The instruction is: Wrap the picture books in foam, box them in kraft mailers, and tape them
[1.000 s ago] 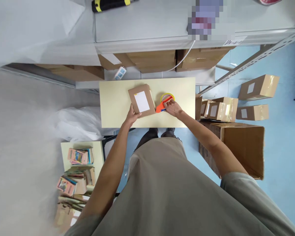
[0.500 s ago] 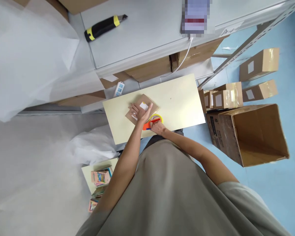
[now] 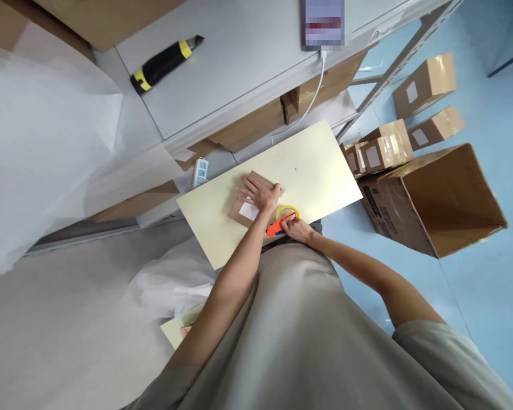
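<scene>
A flat brown cardboard parcel (image 3: 240, 214) with a white label lies on a small cream-coloured table (image 3: 312, 165). My left hand (image 3: 260, 195) rests on top of it, palm down and fingers spread. In my right hand (image 3: 300, 230) is an orange tape dispenser (image 3: 276, 227) with a yellow-rimmed roll, its fingers wrapped around it. The dispenser is near the table's front edge, close to my body and just right of my left wrist. A small blue part shows under the dispenser. My left hand covers much of the parcel's upper side.
A black and yellow utility knife (image 3: 162, 65) and a blurred-out phone (image 3: 324, 23) on a white cable lie on the grey shelf (image 3: 226, 62). A power strip (image 3: 200, 171) sits behind the table. Right, an open carton (image 3: 457, 199) and several taped boxes (image 3: 425, 85) stand on the blue floor.
The view has turned and shifted. My right hand has drawn the tape dispenser slightly away from the parcel toward my body. More of the label below my left hand shows.
</scene>
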Demonstrator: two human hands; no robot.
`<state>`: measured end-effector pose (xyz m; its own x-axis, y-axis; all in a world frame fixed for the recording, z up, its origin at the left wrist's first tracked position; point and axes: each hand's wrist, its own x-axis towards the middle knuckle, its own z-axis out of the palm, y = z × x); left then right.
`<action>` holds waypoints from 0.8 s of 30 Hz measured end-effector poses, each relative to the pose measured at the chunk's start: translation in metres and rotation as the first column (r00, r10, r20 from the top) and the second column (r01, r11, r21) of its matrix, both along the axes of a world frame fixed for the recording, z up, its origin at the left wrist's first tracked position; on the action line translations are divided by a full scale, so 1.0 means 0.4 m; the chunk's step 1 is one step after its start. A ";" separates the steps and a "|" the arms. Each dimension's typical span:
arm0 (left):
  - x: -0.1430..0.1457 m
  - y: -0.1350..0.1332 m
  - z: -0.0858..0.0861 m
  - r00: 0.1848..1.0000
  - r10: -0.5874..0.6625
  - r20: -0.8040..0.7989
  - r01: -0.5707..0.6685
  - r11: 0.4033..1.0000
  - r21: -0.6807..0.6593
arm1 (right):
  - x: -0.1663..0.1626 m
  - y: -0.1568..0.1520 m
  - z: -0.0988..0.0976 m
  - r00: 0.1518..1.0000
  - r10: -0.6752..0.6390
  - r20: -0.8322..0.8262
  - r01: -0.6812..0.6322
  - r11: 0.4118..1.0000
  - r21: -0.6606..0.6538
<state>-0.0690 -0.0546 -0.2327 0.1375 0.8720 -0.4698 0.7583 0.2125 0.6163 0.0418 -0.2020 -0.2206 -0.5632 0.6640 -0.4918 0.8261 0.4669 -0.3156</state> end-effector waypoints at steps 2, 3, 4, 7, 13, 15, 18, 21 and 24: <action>0.021 -0.010 0.009 0.994 0.106 -0.022 -0.106 0.994 -0.004 | 0.059 -0.026 0.005 0.996 -0.037 0.076 0.037 0.999 0.001; 0.029 -0.016 0.017 0.989 0.144 -0.031 -0.144 0.990 -0.008 | 0.089 -0.035 0.011 0.990 -0.072 0.123 0.073 0.997 0.001; 0.035 -0.023 0.025 0.987 0.157 -0.030 -0.158 0.987 -0.009 | 0.121 -0.041 0.018 0.980 -0.108 0.167 0.110 0.994 0.000; 0.036 -0.044 0.047 0.986 0.158 -0.044 -0.156 0.987 0.046 | 0.219 -0.046 0.045 0.956 -0.161 0.246 0.163 0.986 0.012; 0.022 -0.073 0.059 0.971 0.128 -0.202 -0.095 0.981 0.167 | 0.329 -0.005 0.078 0.877 -0.285 0.388 0.268 0.958 0.099; 0.016 -0.080 0.063 0.969 0.095 -0.227 -0.057 0.984 0.171 | 0.315 0.035 0.077 0.873 -0.288 0.393 0.266 0.958 0.111; -0.005 -0.087 0.073 0.972 0.019 -0.235 0.023 0.984 0.174 | 0.273 0.107 0.065 0.901 -0.234 0.365 0.207 0.972 0.112; -0.039 -0.085 0.081 0.975 -0.078 -0.210 0.117 0.976 0.183 | 0.240 0.167 0.045 0.945 -0.113 0.306 0.083 0.990 0.112; -0.068 -0.082 0.086 0.972 -0.152 -0.178 0.181 0.970 0.163 | 0.224 0.206 0.022 0.968 0.037 0.248 -0.061 0.994 0.092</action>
<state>-0.0962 -0.0875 -0.1985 0.2222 0.9143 -0.3386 0.8671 -0.0265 0.4975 0.1315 -0.1194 -0.2118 -0.4659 0.6904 -0.5534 0.8480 0.5270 -0.0563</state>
